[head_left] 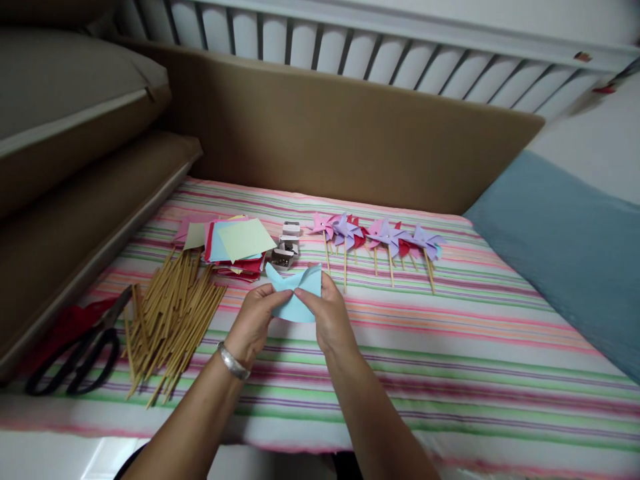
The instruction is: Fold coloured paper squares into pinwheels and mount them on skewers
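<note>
Between my two hands is a light blue paper square point(300, 308), its upper corners bent inward and its lower part flat. My left hand point(255, 319) pinches the left side, thumb pressed near the middle. From the right, my right hand point(327, 313) grips the sheet, and its thumb meets the other at the centre. The fingers behind the paper are mostly hidden. Just beyond are small open boxes point(286, 248) and a pile of coloured paper squares point(245, 240). Finished paper pinwheels point(387, 233) on sticks lie in a row to the right.
Many thin wooden sticks point(175, 320) lie heaped at the left. Black-handled scissors point(83, 353) rest beside them, near some red material point(65, 327). A brown padded panel point(325, 133) stands along the back, stacked cushions point(75, 100) at left, and a striped cloth point(440, 373) covers the surface.
</note>
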Demonstrator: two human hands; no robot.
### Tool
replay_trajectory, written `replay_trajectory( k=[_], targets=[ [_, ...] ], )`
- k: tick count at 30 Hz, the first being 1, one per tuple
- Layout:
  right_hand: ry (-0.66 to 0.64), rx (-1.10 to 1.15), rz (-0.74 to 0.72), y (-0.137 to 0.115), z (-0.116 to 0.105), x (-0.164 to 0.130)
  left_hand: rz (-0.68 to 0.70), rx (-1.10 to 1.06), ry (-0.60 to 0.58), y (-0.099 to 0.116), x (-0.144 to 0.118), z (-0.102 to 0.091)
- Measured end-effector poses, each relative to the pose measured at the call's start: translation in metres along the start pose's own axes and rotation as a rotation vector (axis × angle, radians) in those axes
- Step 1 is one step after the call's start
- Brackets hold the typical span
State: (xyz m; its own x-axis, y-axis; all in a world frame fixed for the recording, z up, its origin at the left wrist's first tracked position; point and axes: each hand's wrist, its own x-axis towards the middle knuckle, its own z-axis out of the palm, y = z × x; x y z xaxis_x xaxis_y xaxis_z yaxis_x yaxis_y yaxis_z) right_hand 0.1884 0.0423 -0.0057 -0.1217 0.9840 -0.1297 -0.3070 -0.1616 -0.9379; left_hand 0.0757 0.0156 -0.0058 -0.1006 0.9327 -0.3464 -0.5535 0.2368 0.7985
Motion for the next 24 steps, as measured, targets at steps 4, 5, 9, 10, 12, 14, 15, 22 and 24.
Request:
replay_trajectory(
  k=[4,5,9,10,12,14,15,22,24],
  targets=[
    [0.015,-0.188,-0.027,-0.002,-0.003,-0.002,0.016,-0.020,0.082,0.009,0.002,-0.007],
    [0.037,-0.265,-0.083,-0.003,-0.003,-0.003,0.028,-0.029,0.103,0.013,0.003,-0.010],
    [-0.003,-0.598,-0.435,-0.007,-0.004,-0.011,0.082,-0.067,0.177,0.027,0.004,-0.023],
    [-0.052,-0.677,-0.517,-0.007,-0.004,-0.013,0.092,-0.072,0.184,0.031,0.003,-0.026],
    [-0.152,-0.796,-0.647,-0.007,-0.003,-0.014,0.102,-0.075,0.186,0.036,0.002,-0.030],
    [-0.212,-0.860,-0.730,-0.006,-0.002,-0.014,0.103,-0.076,0.180,0.039,0.000,-0.032],
    [-0.228,-0.881,-0.757,-0.005,-0.002,-0.014,0.099,-0.075,0.174,0.040,0.000,-0.032],
    [-0.227,-0.891,-0.725,-0.004,-0.003,-0.011,0.055,0.023,0.141,0.033,0.000,-0.025],
    [-0.207,-0.853,-0.658,-0.004,-0.003,-0.011,0.058,0.064,0.127,0.028,0.000,-0.022]
  ],
)
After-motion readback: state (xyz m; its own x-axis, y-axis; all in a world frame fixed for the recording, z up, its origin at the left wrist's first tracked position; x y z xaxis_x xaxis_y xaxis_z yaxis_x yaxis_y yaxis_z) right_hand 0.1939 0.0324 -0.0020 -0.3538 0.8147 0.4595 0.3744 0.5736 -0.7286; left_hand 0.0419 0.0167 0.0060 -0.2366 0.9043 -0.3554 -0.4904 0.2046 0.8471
